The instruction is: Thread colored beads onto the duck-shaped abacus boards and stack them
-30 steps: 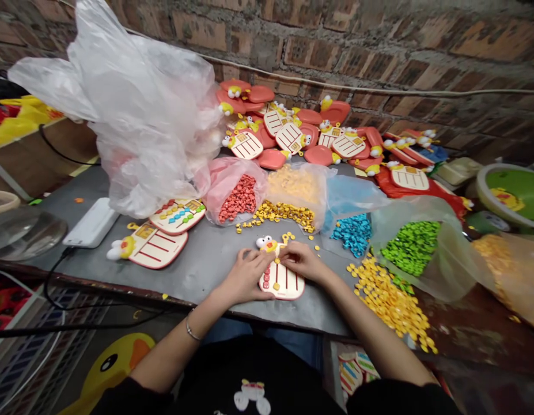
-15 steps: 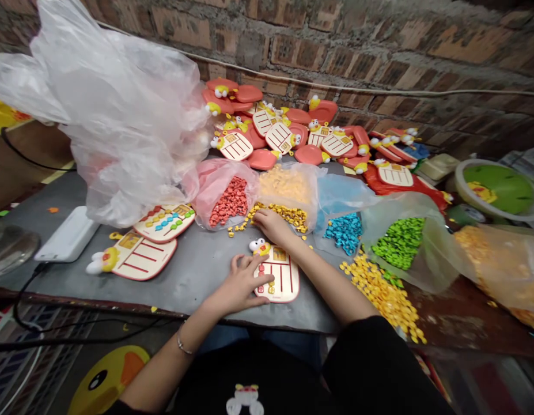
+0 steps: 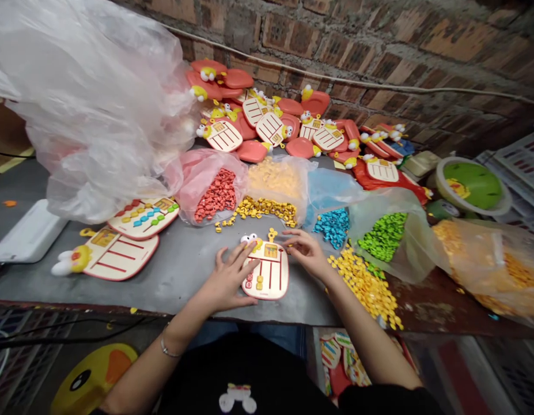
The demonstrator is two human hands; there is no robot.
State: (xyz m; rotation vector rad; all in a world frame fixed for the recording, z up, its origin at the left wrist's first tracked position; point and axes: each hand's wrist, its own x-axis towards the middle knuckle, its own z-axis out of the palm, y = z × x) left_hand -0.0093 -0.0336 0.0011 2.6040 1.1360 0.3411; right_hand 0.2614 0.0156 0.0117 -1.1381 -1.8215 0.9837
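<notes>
A cream board (image 3: pixel 273 288) with red slots and a duck head lies in front of me, with red and yellow pieces in its left slots. My left hand (image 3: pixel 230 276) rests over its left side, fingers spread. Beyond the board's upper right corner is my right hand (image 3: pixel 307 252), its fingers apart and nothing visible in them. Behind the board, yellow pieces (image 3: pixel 267 208) spill from a bag; red pieces (image 3: pixel 215 195) lie in a pink bag. Blue pieces (image 3: pixel 333 226), green pieces (image 3: pixel 384 236) and loose yellow pieces (image 3: pixel 366 285) are to the right.
Two boards (image 3: pixel 120 256) overlap at the left, beside a white power bank (image 3: pixel 29 233). A large plastic bag (image 3: pixel 111 115) stands behind them. Red-backed boards (image 3: pixel 299 147) are piled along the brick wall (image 3: pixel 357 52). A bowl (image 3: pixel 504 202) sits at the right.
My right hand has moved from the yellow pieces rightward and nearer, to the board's upper right. My left hand stays on the board. The view has shifted right.
</notes>
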